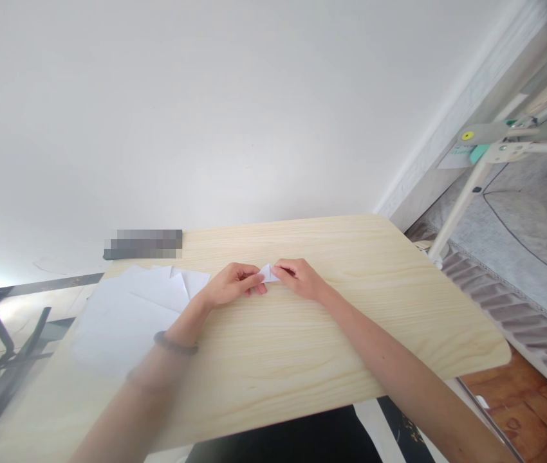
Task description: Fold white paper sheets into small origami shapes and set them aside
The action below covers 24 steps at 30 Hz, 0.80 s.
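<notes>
A small piece of folded white paper [267, 272] is pinched between my two hands, just above the middle of the table. My left hand [233, 283] grips its left side with thumb and fingers. On its right side, my right hand [298, 278] holds an edge between thumb and forefinger. The paper comes to a point at the top and shows a crease; its lower part is partly hidden by my fingers. A dark band circles my left wrist.
Loose white sheets [114, 315] overlap on the left of the wooden table [351, 257]. A blurred-out dark object [143, 244] lies at the back left edge. A white wall rises behind. To the right are a white metal frame [466, 193] and a grey covered sofa [534, 225].
</notes>
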Motion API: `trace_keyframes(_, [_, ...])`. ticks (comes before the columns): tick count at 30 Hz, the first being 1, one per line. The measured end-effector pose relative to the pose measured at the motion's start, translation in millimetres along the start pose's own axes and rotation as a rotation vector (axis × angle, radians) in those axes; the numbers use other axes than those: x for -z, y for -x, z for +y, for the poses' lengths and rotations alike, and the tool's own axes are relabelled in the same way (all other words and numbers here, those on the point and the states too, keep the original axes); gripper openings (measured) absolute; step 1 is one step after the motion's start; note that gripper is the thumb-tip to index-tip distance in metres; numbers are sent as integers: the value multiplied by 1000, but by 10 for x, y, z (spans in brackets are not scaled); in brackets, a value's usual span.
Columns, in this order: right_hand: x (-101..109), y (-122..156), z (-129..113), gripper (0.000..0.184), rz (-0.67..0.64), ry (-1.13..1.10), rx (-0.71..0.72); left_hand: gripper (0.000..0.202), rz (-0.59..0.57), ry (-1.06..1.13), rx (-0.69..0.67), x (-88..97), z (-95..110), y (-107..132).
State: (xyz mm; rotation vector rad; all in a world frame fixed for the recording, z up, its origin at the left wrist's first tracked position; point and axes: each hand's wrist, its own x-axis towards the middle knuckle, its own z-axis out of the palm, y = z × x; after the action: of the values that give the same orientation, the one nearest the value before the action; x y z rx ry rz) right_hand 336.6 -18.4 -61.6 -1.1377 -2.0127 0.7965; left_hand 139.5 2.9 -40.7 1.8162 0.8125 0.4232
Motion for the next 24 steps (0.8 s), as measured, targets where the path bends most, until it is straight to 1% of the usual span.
trace_keyframes(4, [-1,0,-13,30,-11,23,34,35,44,-25,15,-30,-15,-9])
trace_keyframes(8, [-18,-2,-2,30,0,22,3,39,77,-41,3,-52,-65,-28])
trace_keyframes(11, [-20,-7,13,30,22,15,-16,39,117,-8,9,-55,-77,-36])
trace_keyframes(14, [-7,-10,15,31,28,33,1,38,149,35,4,-54,-52,-34])
trace_keyframes(17, [6,-5,-4,32,2,51,35,38,150,32,6,-61,-9,-21])
trace_keyframes(24, [-3,11,-31,32,-74,71,36,39,163,-118,-16,-75,36,3])
